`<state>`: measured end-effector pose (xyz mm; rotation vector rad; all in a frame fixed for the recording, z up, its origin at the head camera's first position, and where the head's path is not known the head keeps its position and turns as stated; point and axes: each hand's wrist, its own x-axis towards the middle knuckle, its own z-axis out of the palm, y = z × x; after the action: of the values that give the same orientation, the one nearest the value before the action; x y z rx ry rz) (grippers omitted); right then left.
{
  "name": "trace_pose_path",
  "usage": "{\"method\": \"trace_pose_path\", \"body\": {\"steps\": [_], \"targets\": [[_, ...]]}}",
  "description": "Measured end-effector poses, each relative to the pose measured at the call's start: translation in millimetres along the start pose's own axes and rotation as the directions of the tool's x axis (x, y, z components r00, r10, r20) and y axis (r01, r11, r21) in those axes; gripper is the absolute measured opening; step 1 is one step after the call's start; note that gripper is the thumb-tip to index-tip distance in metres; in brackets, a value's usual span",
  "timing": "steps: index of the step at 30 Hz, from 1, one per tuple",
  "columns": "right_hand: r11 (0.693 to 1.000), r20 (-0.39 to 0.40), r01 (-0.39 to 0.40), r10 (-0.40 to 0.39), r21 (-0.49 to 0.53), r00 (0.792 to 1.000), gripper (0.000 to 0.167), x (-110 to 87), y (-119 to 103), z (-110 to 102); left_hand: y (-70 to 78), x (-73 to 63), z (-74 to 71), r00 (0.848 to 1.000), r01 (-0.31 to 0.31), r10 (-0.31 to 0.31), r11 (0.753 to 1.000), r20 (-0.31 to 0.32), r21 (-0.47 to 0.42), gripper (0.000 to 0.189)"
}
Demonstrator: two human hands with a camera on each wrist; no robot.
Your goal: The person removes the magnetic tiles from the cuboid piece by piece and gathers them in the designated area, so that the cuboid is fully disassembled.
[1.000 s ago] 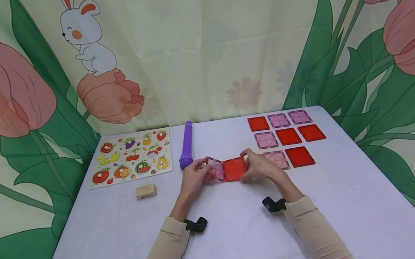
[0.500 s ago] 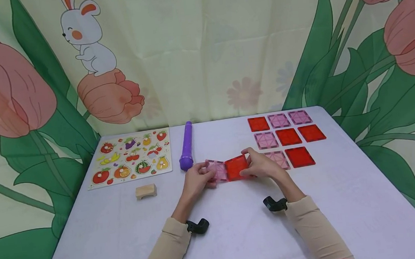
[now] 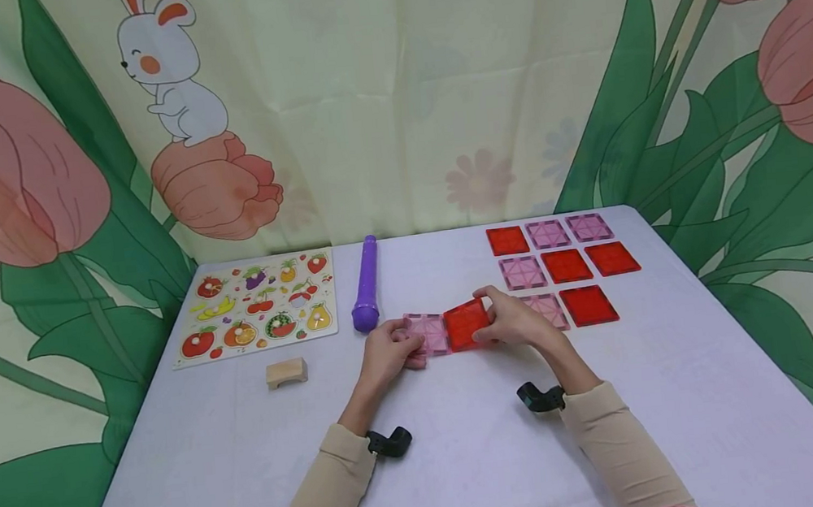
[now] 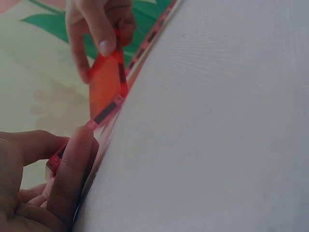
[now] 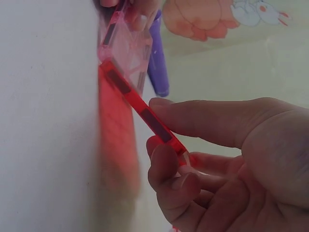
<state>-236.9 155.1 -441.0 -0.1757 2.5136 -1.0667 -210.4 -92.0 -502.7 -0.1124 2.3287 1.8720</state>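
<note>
In the head view, my left hand (image 3: 384,353) pinches a translucent pink magnetic tile (image 3: 429,334) between thumb and fingers. My right hand (image 3: 514,323) grips a red magnetic tile (image 3: 466,324) by its right side, thumb on one face and fingers on the other. The two tiles meet along one edge above the table, at an angle to each other. Dark magnets show in the rim of the red tile (image 5: 145,111) in the right wrist view. The left wrist view shows the pink tile's rim (image 4: 107,112) touching the red tile (image 4: 107,87). My left fingers cover the pink tile's left part.
Red tiles (image 3: 588,305) and pink tiles (image 3: 522,272) lie in rows at the back right; one pink tile is partly behind my right hand. A purple toy microphone (image 3: 365,286), a fruit puzzle board (image 3: 185,316) and a small wooden arch block (image 3: 286,373) lie on the left.
The joined tiles have shifted slightly right, and the red one has tilted. My left fingers have moved lower on the pink tile, which turns its face more toward the head camera.
</note>
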Motion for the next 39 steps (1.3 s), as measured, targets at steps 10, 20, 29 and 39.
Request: {"method": "trace_pose_path", "body": {"steps": [10, 20, 29, 39], "targets": [[0.999, -0.039, 0.036, -0.035, 0.022, 0.999, 0.073, -5.4, -5.3, -5.1, -0.3, -0.6, 0.7, 1.0, 0.02, -0.02, 0.999, -0.002, -0.025, 0.049], [0.997, -0.17, 0.079, -0.076, 0.008, 0.983, 0.07, -15.4, 5.9, -25.3, 0.9, -1.0, -1.1, 0.999, 0.053, -0.052, 0.995, 0.007, -0.081, 0.05], [0.999, -0.265, 0.026, -0.017, 0.03, 0.964, 0.076, -26.5, 21.6, -44.9, 4.3, 0.0, 1.5, 0.992, 0.123, -0.118, 0.98, 0.041, -0.159, 0.049], [1.0, -0.399, -0.012, 0.008, -0.008, 0.917, 0.06, -41.7, 34.0, -64.6, 9.6, -1.7, 7.4, 0.978, 0.184, -0.161, 0.967, 0.137, -0.179, 0.05]]}}
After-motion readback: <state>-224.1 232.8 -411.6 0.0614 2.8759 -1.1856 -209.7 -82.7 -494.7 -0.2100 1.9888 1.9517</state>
